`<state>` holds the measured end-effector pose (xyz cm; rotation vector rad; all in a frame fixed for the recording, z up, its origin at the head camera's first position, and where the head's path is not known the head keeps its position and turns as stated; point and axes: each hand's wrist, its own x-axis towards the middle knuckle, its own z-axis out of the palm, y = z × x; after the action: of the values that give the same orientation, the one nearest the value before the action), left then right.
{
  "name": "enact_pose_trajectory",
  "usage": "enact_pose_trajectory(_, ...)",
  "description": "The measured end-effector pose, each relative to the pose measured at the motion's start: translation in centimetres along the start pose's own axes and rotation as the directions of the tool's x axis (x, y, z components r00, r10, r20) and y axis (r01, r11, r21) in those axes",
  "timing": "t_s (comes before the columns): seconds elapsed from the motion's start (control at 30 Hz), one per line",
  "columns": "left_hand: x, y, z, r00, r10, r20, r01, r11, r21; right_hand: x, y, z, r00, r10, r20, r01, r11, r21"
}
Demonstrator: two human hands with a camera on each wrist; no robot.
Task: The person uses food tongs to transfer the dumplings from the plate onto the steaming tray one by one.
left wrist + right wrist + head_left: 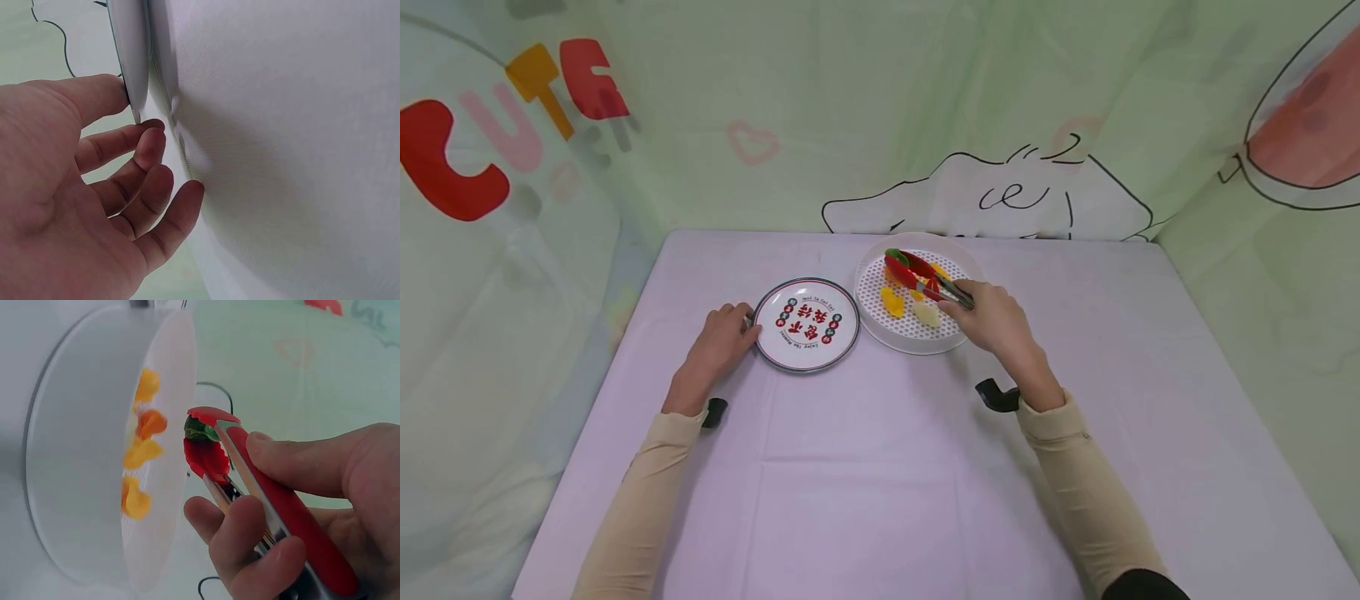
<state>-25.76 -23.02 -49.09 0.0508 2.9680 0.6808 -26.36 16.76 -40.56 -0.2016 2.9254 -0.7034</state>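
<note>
My right hand (1000,321) grips a pair of tongs (300,531) with red scalloped tips. Between those tips sits a dark green piece (197,428), held above a round white strainer basket (910,343) with a perforated bottom. Inside the basket lie several yellow pieces (892,302), an orange one (151,424) and a pale cream one (927,314). To the basket's left is a white plate (808,358) with a dark rim and red and black printing. My left hand (718,342) pinches its left edge, thumb on the upper side and forefinger at the underside.
A pale lilac cloth (857,500) covers the table. Light green curtains (760,75) with printed letters and drawings hang behind and at both sides. Dark camera mounts (997,396) project from both wrists. Plate and basket stand close side by side near the table's far edge.
</note>
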Motion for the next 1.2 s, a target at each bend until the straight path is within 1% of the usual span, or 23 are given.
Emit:
enact_pose_trajectory(0.17, 0.0, 0.1, 0.0, 1.000, 0.002, 0.001, -0.002, 1.000, -0.002, 1.1, 1.0, -0.3, 1.000, 0.029, -0.006, -0.029, 0.999, -0.025)
enact_pose_trajectory(0.37, -0.1, 0.1, -0.1, 1.000, 0.006, 0.011, -0.006, 1.000, -0.002, 2.1, 1.6, -0.3, 0.998, 0.045, 0.032, -0.044, 0.998, -0.040)
enact_pose_trajectory(0.6, 0.0, 0.1, -0.1, 1.000, 0.006, 0.012, -0.006, 1.000, -0.004, 2.9, 1.9, -0.3, 0.997, 0.046, 0.061, -0.044, 0.998, -0.033)
enact_pose_trajectory(0.73, 0.0, 0.2, -0.1, 1.000, 0.003, 0.020, -0.003, 1.000, -0.008, 2.9, 2.1, -0.4, 0.995, 0.061, 0.083, -0.059, 0.998, -0.025)
enact_pose_trajectory(0.83, 0.1, 0.1, 0.0, 1.000, 0.000, 0.020, 0.000, 1.000, -0.010, 2.9, 2.4, -0.5, 0.995, 0.055, 0.083, -0.054, 0.998, -0.014)
enact_pose_trajectory(1.07, 0.2, -0.2, 0.1, 1.000, 0.007, 0.015, -0.007, 1.000, -0.001, 2.5, 2.9, -0.5, 0.998, 0.031, 0.058, -0.033, 0.999, 0.026)
enact_pose_trajectory(1.2, 0.2, -0.5, 0.2, 1.000, 0.002, 0.012, -0.002, 1.000, 0.002, 1.9, 2.7, -0.6, 0.998, 0.045, 0.050, -0.046, 0.998, 0.037)
